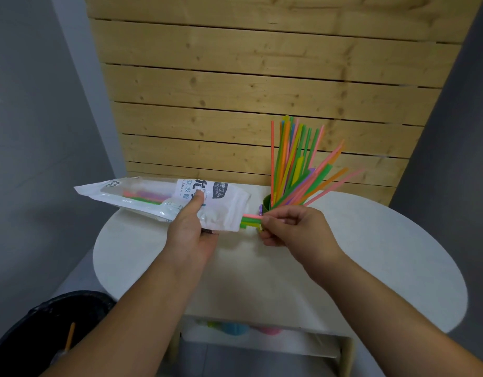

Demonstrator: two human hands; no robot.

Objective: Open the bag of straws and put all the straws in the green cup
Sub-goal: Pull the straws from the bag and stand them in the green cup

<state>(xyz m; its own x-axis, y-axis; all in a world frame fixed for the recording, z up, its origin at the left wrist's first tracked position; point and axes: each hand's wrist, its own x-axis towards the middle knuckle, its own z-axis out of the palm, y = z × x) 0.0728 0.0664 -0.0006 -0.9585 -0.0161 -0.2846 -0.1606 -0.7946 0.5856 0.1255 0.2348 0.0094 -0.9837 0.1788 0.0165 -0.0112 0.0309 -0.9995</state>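
My left hand [191, 229] grips the white straw bag [142, 198] near its open right end and holds it level above the white table [370, 254]. Some coloured straws still lie inside it. My right hand [292, 227] pinches the ends of a few straws [249, 220], pink and green, that stick out of the bag's mouth. Just behind my right hand stands the green cup [267, 204], mostly hidden, with several bright straws [294, 164] fanning up and to the right out of it.
A wooden slat wall [248, 91] rises right behind the table. A black bin [52, 330] with an orange straw in it sits on the floor at lower left. Under the table top a shelf holds coloured cups [234, 327].
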